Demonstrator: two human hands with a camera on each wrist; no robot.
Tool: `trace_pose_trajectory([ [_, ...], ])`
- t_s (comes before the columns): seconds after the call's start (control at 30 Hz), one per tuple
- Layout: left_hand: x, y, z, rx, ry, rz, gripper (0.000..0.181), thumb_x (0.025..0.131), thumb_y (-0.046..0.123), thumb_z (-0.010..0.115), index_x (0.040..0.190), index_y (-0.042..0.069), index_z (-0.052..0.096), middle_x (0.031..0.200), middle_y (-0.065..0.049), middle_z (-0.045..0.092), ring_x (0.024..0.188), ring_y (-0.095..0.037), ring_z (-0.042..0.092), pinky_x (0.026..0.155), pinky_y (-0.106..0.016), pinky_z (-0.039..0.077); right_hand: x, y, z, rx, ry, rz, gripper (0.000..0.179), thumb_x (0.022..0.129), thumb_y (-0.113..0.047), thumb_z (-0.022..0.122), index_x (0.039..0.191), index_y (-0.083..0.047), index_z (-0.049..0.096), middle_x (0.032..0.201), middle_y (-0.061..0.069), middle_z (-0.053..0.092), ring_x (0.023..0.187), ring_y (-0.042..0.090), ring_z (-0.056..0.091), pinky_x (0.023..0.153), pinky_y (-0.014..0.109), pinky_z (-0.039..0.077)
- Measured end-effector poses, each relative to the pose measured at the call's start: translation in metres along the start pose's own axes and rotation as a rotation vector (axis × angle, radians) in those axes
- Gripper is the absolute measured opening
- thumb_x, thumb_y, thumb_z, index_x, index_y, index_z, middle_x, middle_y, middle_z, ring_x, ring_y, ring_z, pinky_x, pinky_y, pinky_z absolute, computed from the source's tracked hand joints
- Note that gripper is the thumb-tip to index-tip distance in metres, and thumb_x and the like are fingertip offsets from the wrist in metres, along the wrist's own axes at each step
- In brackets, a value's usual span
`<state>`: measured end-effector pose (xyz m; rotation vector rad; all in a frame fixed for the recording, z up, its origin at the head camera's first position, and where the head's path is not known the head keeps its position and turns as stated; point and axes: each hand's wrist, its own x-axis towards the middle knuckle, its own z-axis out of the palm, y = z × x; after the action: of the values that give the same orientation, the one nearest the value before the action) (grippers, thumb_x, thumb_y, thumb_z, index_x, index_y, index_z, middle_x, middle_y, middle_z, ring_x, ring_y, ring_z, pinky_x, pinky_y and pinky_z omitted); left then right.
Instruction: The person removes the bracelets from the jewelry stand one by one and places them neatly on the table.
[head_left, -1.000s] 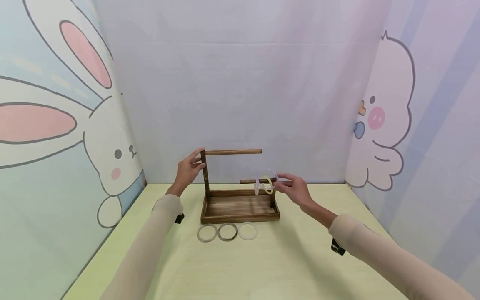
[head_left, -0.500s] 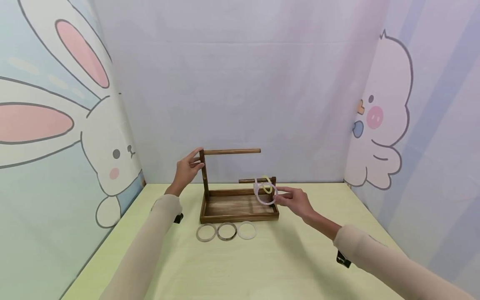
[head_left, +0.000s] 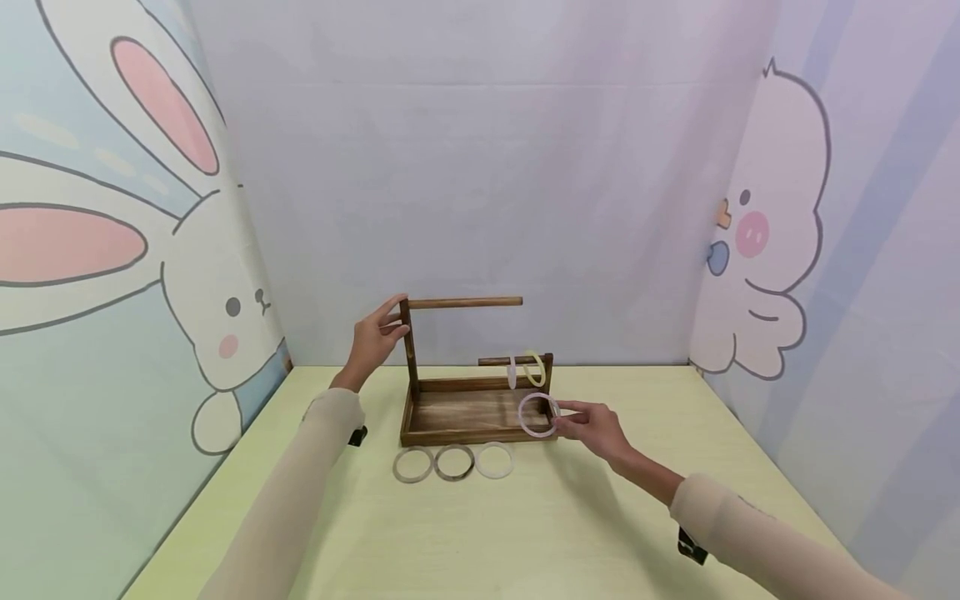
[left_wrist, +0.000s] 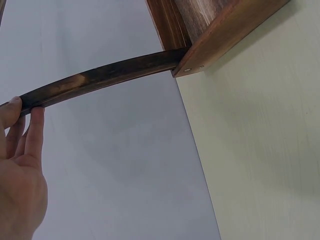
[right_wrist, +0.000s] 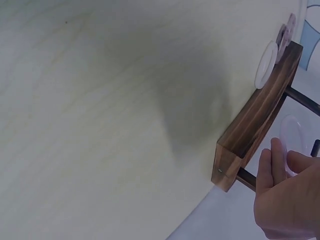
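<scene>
A dark wooden stand [head_left: 480, 436] has a tray base, a tall left post [head_left: 410, 354] with a long top bar, and a shorter right bar. My left hand [head_left: 370, 343] pinches the tall post near its top between thumb and fingers. My right hand [head_left: 597, 430] pinches a pale lilac bangle [head_left: 520, 415] by its right edge, at the tray's right front corner. On the short bar hang a yellow bangle [head_left: 542, 367] and a pale lilac-white bangle [head_left: 512, 375]. In the right wrist view, the right hand [right_wrist: 287, 197] partly hides the held bangle.
In front of the tray, a greyish bangle [head_left: 395, 465], a dark mottled bangle [head_left: 437, 463] and a white bangle [head_left: 512, 461] lie in a row on the pale table [head_left: 465, 542]. A plain curtain [head_left: 480, 183] stands behind, with cartoon-printed walls at both sides.
My right hand has come down and toward me from the short bar, bringing the lilac bangle away from it. My left hand stays on the post.
</scene>
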<state>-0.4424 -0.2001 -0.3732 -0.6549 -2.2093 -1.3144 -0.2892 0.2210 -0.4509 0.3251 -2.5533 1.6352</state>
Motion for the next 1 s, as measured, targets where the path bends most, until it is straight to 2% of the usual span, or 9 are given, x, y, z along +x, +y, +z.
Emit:
trace_pose_trajectory([
  [0.13, 0.000, 0.000, 0.000, 0.006, 0.000, 0.000, 0.065, 0.095, 0.000, 0.073, 0.152, 0.027, 0.056, 0.133, -0.024, 0.067, 0.116, -0.037, 0.070, 0.094, -0.040, 0.061, -0.005, 0.005, 0.006, 0.051, -0.021, -0.001, 0.040, 0.098, -0.005, 0.072, 0.135, 0.010, 0.063, 0.095, 0.024, 0.077, 0.092, 0.045, 0.075, 0.086, 0.052, 0.064],
  [0.3, -0.001, 0.000, 0.000, 0.011, -0.004, -0.010, 0.066, 0.096, 0.001, 0.072, 0.153, 0.028, 0.054, 0.135, -0.023, 0.065, 0.117, -0.037, 0.069, 0.095, -0.043, 0.061, -0.009, 0.010, 0.013, 0.086, -0.031, 0.022, 0.040, 0.098, -0.002, 0.071, 0.133, 0.015, 0.062, 0.096, 0.028, 0.075, 0.088, 0.043, 0.076, 0.083, 0.050, 0.065],
  [0.5, 0.001, 0.001, 0.004, 0.005, -0.003, 0.015, 0.067, 0.096, -0.002, 0.071, 0.154, 0.025, 0.053, 0.142, -0.022, 0.061, 0.119, -0.038, 0.068, 0.096, -0.044, 0.061, -0.015, 0.022, 0.017, 0.105, -0.052, 0.063, 0.041, 0.097, -0.003, 0.073, 0.132, 0.015, 0.063, 0.098, 0.027, 0.076, 0.086, 0.039, 0.077, 0.081, 0.045, 0.066],
  [0.63, 0.003, 0.000, 0.006, 0.006, -0.011, 0.007, 0.067, 0.097, -0.002, 0.071, 0.154, 0.028, 0.053, 0.142, -0.021, 0.062, 0.120, -0.037, 0.068, 0.096, -0.044, 0.061, -0.018, 0.024, 0.018, 0.128, -0.059, 0.078, 0.041, 0.096, -0.002, 0.074, 0.132, 0.016, 0.062, 0.097, 0.027, 0.076, 0.086, 0.037, 0.078, 0.080, 0.042, 0.066],
  [0.83, 0.002, 0.001, 0.004, 0.022, 0.002, -0.013, 0.067, 0.096, 0.000, 0.072, 0.153, 0.029, 0.054, 0.135, -0.023, 0.066, 0.117, -0.037, 0.070, 0.095, -0.045, 0.061, -0.021, 0.027, 0.022, 0.152, -0.092, 0.071, 0.043, 0.096, 0.000, 0.073, 0.132, 0.019, 0.060, 0.096, 0.030, 0.075, 0.087, 0.043, 0.076, 0.080, 0.042, 0.066],
  [1.0, 0.002, -0.001, 0.003, 0.020, 0.008, -0.019, 0.066, 0.096, 0.000, 0.073, 0.153, 0.030, 0.055, 0.134, -0.023, 0.066, 0.117, -0.036, 0.070, 0.095, -0.042, 0.062, -0.020, 0.026, 0.022, 0.176, -0.117, 0.061, 0.042, 0.096, 0.002, 0.071, 0.131, 0.021, 0.058, 0.097, 0.033, 0.073, 0.089, 0.048, 0.074, 0.082, 0.046, 0.065],
])
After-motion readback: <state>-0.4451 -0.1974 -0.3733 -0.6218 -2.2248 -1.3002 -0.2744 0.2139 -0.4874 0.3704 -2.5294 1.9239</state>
